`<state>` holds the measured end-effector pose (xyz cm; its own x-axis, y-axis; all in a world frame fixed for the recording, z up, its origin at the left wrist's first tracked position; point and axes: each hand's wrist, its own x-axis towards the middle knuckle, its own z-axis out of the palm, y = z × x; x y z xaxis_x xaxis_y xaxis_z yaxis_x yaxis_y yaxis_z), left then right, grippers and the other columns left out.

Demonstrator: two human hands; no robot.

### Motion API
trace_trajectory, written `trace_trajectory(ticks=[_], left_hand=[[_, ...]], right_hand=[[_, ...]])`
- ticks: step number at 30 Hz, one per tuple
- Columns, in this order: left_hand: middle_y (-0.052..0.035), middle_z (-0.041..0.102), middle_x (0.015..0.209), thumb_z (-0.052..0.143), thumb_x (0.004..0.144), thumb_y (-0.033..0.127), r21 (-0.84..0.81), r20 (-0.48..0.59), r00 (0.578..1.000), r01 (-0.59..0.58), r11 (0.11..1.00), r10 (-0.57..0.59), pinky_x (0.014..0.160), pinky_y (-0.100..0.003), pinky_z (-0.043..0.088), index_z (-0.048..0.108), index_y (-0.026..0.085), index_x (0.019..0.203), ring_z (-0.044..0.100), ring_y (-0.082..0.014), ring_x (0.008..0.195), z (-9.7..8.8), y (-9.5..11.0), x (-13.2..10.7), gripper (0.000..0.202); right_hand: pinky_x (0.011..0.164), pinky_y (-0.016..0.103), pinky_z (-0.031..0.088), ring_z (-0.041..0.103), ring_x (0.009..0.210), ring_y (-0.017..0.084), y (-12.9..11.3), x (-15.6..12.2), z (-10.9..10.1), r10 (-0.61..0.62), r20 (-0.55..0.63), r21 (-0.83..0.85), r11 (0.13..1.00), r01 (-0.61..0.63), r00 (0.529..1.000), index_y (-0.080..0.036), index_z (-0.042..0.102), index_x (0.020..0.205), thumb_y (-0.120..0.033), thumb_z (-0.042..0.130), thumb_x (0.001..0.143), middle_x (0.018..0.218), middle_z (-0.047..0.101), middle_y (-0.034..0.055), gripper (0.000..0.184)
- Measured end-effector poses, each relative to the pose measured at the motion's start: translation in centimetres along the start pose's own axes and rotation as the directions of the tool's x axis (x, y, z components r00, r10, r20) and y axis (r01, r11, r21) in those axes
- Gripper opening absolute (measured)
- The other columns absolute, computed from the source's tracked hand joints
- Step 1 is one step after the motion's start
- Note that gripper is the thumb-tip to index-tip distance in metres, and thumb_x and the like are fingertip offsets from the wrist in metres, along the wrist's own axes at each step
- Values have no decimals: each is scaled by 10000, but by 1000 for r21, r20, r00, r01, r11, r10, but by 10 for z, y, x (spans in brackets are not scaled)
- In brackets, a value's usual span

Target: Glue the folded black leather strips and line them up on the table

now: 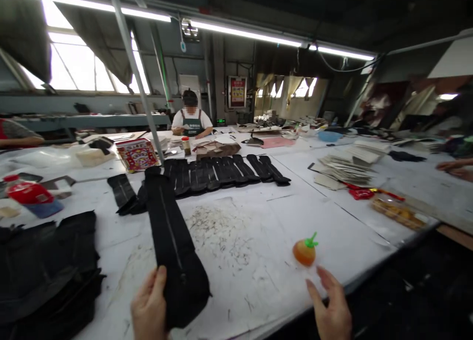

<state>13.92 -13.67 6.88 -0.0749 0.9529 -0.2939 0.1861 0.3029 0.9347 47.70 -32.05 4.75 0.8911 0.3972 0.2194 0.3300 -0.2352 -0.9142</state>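
My left hand (150, 308) grips the near end of a long black fabric strip (173, 241) with a pale line down its middle; the strip stretches away across the white table (240, 241). My right hand (330, 308) hovers at the table's near edge with fingers stretched out, holding nothing. Just beyond its fingertips stands a small orange bottle with a green cap (306, 250). A row of several more black strips (221, 172) lies side by side further back.
A heap of black fabric (48, 271) sits at the near left. A red-capped bottle (27, 192), a printed red box (137, 154), card stacks (345, 167) and snack packets (397, 211) lie around. A person in a green apron (192, 120) sits opposite; another person's hand (456, 168) rests at right.
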Motion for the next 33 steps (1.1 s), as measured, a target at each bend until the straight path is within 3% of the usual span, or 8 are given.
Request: trace_trajectory(ticks=[2, 4, 7, 9, 13, 26, 30, 33], left_hand=[[29, 747, 977, 563, 745, 610, -322, 44, 992, 127, 938, -119, 681, -361, 599, 556, 428, 1203, 695, -258, 962, 59, -17, -28, 493], [-7, 749, 937, 634, 746, 485, -453, 234, 950, 293, 842, -205, 675, -359, 603, 580, 401, 1142, 703, -259, 941, 100, -28, -50, 408], [-54, 740, 960, 661, 762, 347, -443, 490, 827, 509, 738, -276, 702, -360, 606, 597, 339, 1094, 704, -261, 930, 124, -29, -68, 337], [-72, 741, 922, 639, 796, 343, -382, 578, 736, 626, 679, -353, 683, -348, 605, 618, 297, 1066, 719, -251, 840, 123, -22, -69, 275], [-97, 742, 801, 548, 865, 473, -276, 645, 631, 718, 639, -431, 551, -296, 574, 667, 193, 971, 695, -205, 612, 110, 0, -59, 323], [-73, 707, 639, 385, 969, 408, -298, 718, 570, 770, 564, -399, 490, -252, 524, 651, 109, 844, 662, -161, 532, 118, 27, -58, 419], [-72, 720, 719, 532, 917, 333, -358, 706, 611, 744, 564, -357, 527, -255, 544, 631, 102, 906, 674, -159, 577, 119, 26, -62, 251], [-43, 730, 846, 706, 753, 111, -432, 602, 751, 592, 680, -271, 548, -223, 536, 581, 155, 1087, 681, -140, 628, 124, 21, -67, 359]], right_hand=[[981, 483, 474, 536, 1216, 337, -12, -28, 6, -147, 263, 132, 984, 116, 953, -174, 451, 1339, -476, 576, 828, 1375, 508, 181, 607], [1003, 457, 472, 456, 1309, 324, -25, -47, 13, -338, 496, 245, 938, 244, 800, -211, 357, 1429, -443, 599, 834, 1472, 415, 162, 683], [1072, 515, 393, 391, 1352, 357, -47, -59, 19, -459, 730, 264, 873, 410, 506, -213, 459, 1385, -425, 731, 726, 1434, 475, 158, 743], [1083, 541, 373, 398, 1345, 361, -61, -62, 21, -410, 794, 186, 866, 464, 449, -205, 572, 1283, -333, 748, 714, 1352, 561, 150, 610], [1083, 505, 387, 438, 1310, 329, -83, -61, 19, -316, 800, 51, 883, 466, 511, -198, 645, 1178, -174, 716, 716, 1328, 581, 121, 468], [855, 404, 471, 610, 933, 258, -94, -47, 46, -433, 647, -3, 821, 571, 627, -201, 692, 794, -173, 618, 825, 912, 698, 76, 85], [681, 303, 469, 611, 726, 206, -81, -44, 61, -407, 511, -75, 857, 511, 757, -184, 639, 711, -183, 531, 867, 719, 653, 60, 189], [615, 279, 441, 602, 649, 190, -75, -42, 67, -328, 489, -142, 884, 444, 808, -186, 615, 647, -208, 589, 819, 664, 634, 44, 176]])
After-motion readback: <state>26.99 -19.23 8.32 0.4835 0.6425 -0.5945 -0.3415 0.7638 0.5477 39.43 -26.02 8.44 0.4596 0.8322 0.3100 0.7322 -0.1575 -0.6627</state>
